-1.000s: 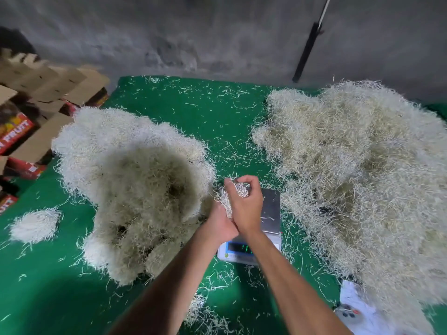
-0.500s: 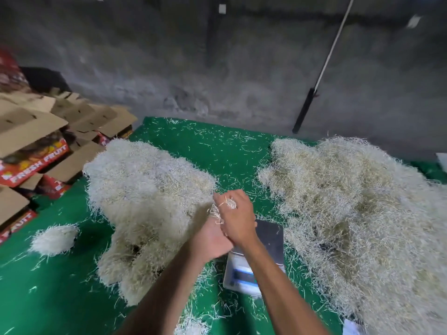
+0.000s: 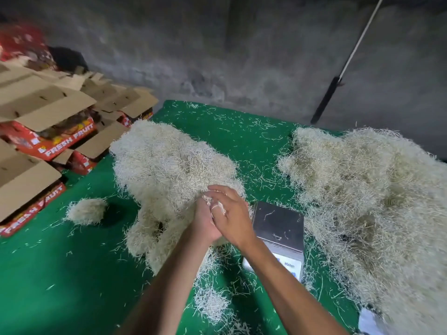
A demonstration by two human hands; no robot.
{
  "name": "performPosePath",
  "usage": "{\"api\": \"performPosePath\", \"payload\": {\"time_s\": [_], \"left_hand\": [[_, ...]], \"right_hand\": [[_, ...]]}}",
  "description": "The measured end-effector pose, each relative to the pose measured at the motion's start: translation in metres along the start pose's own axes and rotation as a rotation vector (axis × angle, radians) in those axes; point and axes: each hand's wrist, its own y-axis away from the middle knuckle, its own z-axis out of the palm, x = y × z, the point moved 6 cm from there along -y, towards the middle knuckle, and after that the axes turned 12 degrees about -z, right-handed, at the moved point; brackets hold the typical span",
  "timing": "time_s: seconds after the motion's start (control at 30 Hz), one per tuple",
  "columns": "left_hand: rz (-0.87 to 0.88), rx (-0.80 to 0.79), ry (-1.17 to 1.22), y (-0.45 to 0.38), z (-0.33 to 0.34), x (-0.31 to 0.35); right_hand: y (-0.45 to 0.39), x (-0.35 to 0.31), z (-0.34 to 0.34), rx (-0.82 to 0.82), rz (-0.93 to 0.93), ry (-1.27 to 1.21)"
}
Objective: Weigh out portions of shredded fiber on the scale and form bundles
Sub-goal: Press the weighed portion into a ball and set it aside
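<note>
Grey concrete wall behind; green tabletop below, strewn with stray strands. Largest item: the loose pile of shredded fiber on the right, spreading up to the right edge of the scale. Next: the left fiber pile, just beyond the hands and reaching the scale's left side. At far left, stacked fruit cartons with open flaps. At centre-right, the scale: its steel platform carries only a few strands, and its display is partly hidden by the right forearm. Smaller: one rounded bundle lying apart on the tabletop to the left. Smallest: the portion of fiber, mostly hidden between the palms, a few tufts showing.

The left hand and right hand press together over the near edge of the left pile; the right fingers lie nearly straight across the portion, while the left fingers are hidden and their state cannot be told.

Probable risks: strands slipping from between the palms would lighten the weighed portion; strands picked up from the left pile directly below would add to it; fiber from either pile creeping onto the platform could falsify the following reading; a loosely pressed bundle may fall apart when set down.
</note>
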Motion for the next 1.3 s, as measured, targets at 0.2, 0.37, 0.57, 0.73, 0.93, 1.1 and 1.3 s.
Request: {"api": "performPosePath", "payload": {"time_s": [0.2,0.37,0.57,0.73,0.93,1.1,1.3], "left_hand": [[0.043,0.172,-0.211,0.009,-0.032,-0.030],[0.088,0.320,-0.557,-0.012,-0.087,-0.028],[0.059,0.609,-0.315,-0.023,-0.182,-0.034],[0.209,0.662,-0.857,-0.022,-0.171,-0.034],[0.367,0.373,-0.667,-0.005,-0.075,-0.024],[0.397,0.177,-0.652,-0.011,0.015,-0.035],[0.342,-0.040,-0.667,-0.040,0.139,-0.071]], "right_hand": [[-0.012,0.005,0.064,-0.182,0.116,-0.042],[-0.030,0.009,0.097,-0.212,0.065,0.163],[-0.023,0.009,0.125,-0.281,-0.050,0.144],[-0.001,0.024,0.115,-0.185,0.040,0.054],[0.020,0.050,0.068,-0.042,0.147,0.017],[0.060,0.091,-0.007,0.114,0.267,0.100],[0.121,0.157,-0.116,0.265,0.474,0.186]]}}
